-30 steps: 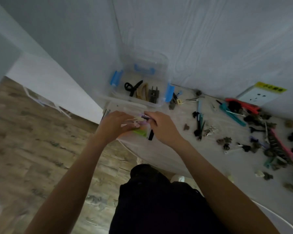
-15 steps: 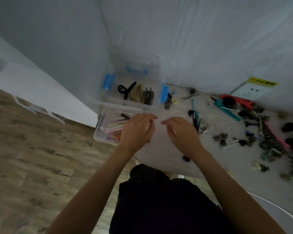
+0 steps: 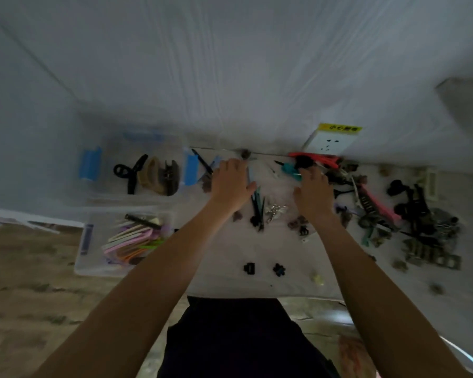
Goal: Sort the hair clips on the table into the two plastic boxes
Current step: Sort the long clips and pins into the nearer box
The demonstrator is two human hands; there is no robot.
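Observation:
Two clear plastic boxes stand at the table's left. The far box holds a black claw clip and two brownish claw clips. The near box holds several flat pastel snap clips. My left hand reaches over the table's far middle, fingers spread, above a blue clip at the wall. My right hand stretches toward a teal clip and a red clip. Neither hand visibly holds anything. A big heap of dark clips lies at the right.
Two small black clips lie near the table's front edge. Dark long clips and a silver clip lie between my hands. A white wall socket sits behind the pile. The wood floor lies left of the table.
Both hands left the near box and moved right and away, out over the loose clips by the wall. The view swung right.

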